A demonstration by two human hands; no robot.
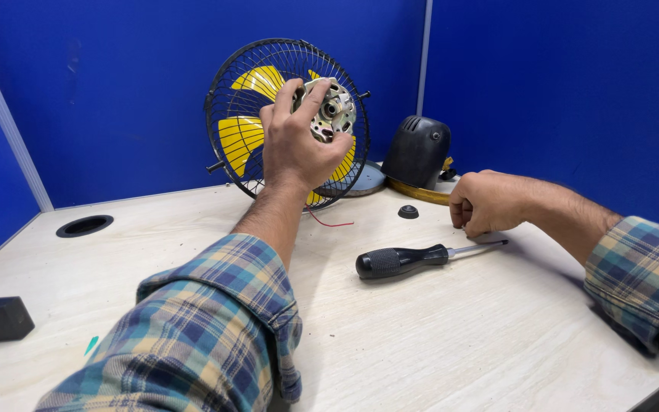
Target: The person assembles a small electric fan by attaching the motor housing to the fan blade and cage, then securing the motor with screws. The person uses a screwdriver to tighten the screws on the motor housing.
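The motor (331, 109) sits up in my left hand (297, 141), fingers wrapped round its metal body, its round face with the centre hole turned toward me. I hold it right in front of the fan cage (230, 91), whose yellow blades (239, 137) show through the black wire just behind the motor. A thin red wire (329, 223) trails down from the motor onto the table (436, 336).

Below and to the right of the motor lies the screwdriver (421, 257), flat on the table, black handle toward me and to the left, steel tip pointing right and away. My right hand (486, 202) rests curled into a loose fist just above that tip, fingers tucked under; I cannot tell whether anything small is pinched inside. So the right hand is the nearer one to the screwdriver, at its tip end.

Further right of the motor stand the black housing (417, 151) and a small black cap (408, 211).
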